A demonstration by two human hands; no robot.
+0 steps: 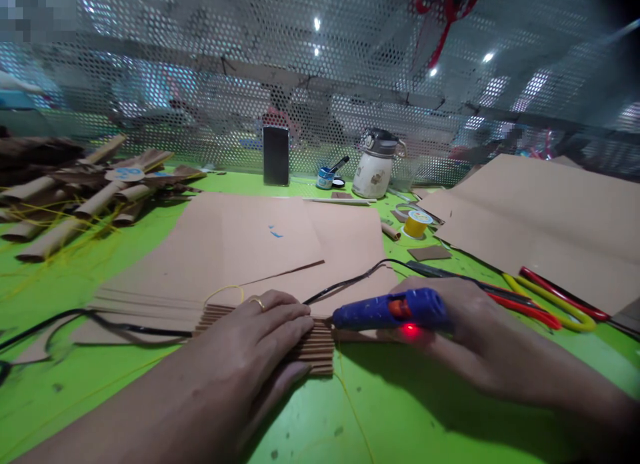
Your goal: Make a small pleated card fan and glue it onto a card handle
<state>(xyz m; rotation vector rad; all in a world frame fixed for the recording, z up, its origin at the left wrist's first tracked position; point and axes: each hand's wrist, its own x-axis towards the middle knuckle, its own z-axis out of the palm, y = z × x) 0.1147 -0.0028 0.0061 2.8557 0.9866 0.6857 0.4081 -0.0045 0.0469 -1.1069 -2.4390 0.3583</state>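
Pleated cardboard (317, 347) lies on the green table (400, 417), directly in front of the person. Left hand (273, 334) spans the pleats, fingers on top and thumb along the near side, holding the stack down. Right hand (467, 334) is closed around the blue glue gun (387, 309), which shows a lit red spot. Its nozzle points left at the right end of the pleats; whether it makes contact cannot be determined. Flat brown sheets (250, 234) lie just beyond; yellow thread (353, 404) runs nearby.
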